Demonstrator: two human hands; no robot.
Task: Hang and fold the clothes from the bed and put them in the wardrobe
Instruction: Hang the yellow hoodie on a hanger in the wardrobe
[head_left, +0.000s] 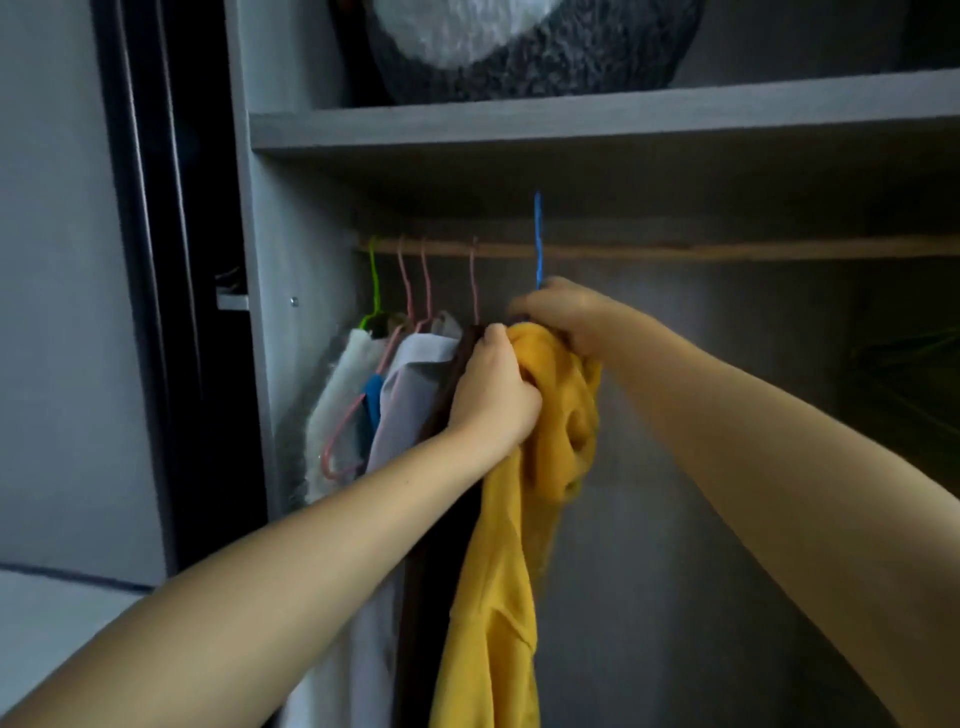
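1. Fabric first: the mustard-yellow garment (498, 571) looks like soft, thick knit, limp and fairly light, bunching freely; it hangs at the picture's centre, below the rail (675, 250).
2. Left hand (493, 395) is clenched on the bunched cloth near its top; right hand (558, 312) is closed around the base of the blue hanger (538, 234), whose hook stands above the rail at 12 o'clock.
3. Best hold, I judge, is at the hanger neck, since cloth alone would slip and sag.
4. At 9 o'clock hang a fuzzy white piece (337, 395), a smooth grey garment (410, 384) and a dark brown one on thin pink and green wire hangers.
5. Matte grey wardrobe shelf (571, 124) carries a shaggy grey-and-white plush item (519, 47).
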